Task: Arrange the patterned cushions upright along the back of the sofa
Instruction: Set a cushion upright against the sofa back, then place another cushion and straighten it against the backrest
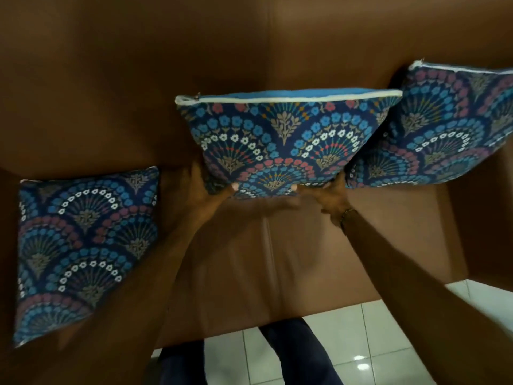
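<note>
Three blue cushions with a fan-and-flower pattern are on a brown sofa (111, 79). The middle cushion (283, 140) stands upright against the backrest, its white zip edge on top. My left hand (205, 195) grips its lower left corner and my right hand (330, 198) grips its lower right corner, thumbs on the front face. The right cushion (449, 129) leans upright against the back, partly behind the middle one. The left cushion (83, 245) lies flat on the seat, apart from my hands.
The brown seat (263, 273) stretches in front of the cushions, with a seam down its middle. White glossy floor tiles (374, 329) and my legs in dark trousers (291, 357) show at the bottom. A bracelet sits on my right wrist.
</note>
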Demonstrator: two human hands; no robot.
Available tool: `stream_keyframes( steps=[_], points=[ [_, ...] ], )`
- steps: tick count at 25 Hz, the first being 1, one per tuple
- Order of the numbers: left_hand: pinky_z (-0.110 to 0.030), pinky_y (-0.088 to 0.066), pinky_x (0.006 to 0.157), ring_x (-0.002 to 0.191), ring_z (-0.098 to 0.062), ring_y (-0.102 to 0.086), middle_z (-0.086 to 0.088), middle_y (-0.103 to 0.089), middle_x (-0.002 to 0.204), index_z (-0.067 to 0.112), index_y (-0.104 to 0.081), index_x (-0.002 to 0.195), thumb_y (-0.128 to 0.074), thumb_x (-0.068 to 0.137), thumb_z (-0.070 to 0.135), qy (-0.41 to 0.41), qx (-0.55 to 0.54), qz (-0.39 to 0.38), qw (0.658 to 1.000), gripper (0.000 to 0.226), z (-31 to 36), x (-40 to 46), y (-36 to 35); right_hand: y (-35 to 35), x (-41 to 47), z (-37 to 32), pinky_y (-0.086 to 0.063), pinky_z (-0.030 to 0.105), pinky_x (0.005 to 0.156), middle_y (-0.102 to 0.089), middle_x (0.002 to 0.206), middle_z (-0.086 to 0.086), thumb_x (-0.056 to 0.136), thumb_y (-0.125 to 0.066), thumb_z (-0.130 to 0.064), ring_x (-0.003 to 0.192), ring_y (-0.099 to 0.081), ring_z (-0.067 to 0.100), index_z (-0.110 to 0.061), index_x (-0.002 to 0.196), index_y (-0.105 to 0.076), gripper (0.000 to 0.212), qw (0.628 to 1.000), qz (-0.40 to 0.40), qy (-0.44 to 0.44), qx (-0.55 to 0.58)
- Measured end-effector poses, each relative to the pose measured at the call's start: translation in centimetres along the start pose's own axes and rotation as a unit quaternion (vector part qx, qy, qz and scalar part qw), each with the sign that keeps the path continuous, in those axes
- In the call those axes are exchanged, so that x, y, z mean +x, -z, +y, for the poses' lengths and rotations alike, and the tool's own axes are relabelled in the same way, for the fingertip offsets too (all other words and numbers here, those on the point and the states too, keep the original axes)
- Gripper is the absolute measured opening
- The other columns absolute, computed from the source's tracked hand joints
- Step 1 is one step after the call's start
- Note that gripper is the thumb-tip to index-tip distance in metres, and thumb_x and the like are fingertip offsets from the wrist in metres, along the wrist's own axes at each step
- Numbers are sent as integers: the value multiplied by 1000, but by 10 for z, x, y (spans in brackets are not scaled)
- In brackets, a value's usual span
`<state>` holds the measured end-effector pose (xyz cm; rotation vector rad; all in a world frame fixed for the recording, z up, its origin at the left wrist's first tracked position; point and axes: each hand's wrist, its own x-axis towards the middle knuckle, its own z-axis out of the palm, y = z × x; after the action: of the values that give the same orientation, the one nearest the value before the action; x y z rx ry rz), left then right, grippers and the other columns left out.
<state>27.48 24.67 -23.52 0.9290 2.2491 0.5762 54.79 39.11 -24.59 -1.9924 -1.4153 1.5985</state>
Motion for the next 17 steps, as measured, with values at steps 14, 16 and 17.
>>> stream_keyframes(
  steps=[14, 16, 17],
  points=[
    [-54, -50, 116, 143, -33, -57, -8, -55, 161, 27, -43, 160, -96, 47, 77, 350, -235, 43, 906, 135, -300, -37, 206, -367, -171, -40, -55, 45, 110, -69, 145, 1, 84, -87, -50, 134, -66, 28, -22, 149, -60, 76, 915, -370, -156, -28],
    [-50, -60, 105, 127, -29, -71, -4, -70, 145, 28, -58, 149, -101, 34, 74, 344, -317, 33, 883, 130, -334, -33, 202, -383, -171, -38, -59, 52, 107, -77, 133, 2, 60, -102, -46, 125, -73, 27, -17, 141, -67, 93, 944, -315, -98, -7],
    [-49, -63, 101, 123, -27, -73, -2, -73, 140, 28, -60, 145, -102, 36, 71, 328, -342, 30, 880, 125, -333, -37, 203, -382, -174, -44, -62, 53, 103, -79, 130, 4, 58, -105, -36, 121, -76, 26, -13, 138, -68, 90, 958, -279, -71, -2]
  ],
)
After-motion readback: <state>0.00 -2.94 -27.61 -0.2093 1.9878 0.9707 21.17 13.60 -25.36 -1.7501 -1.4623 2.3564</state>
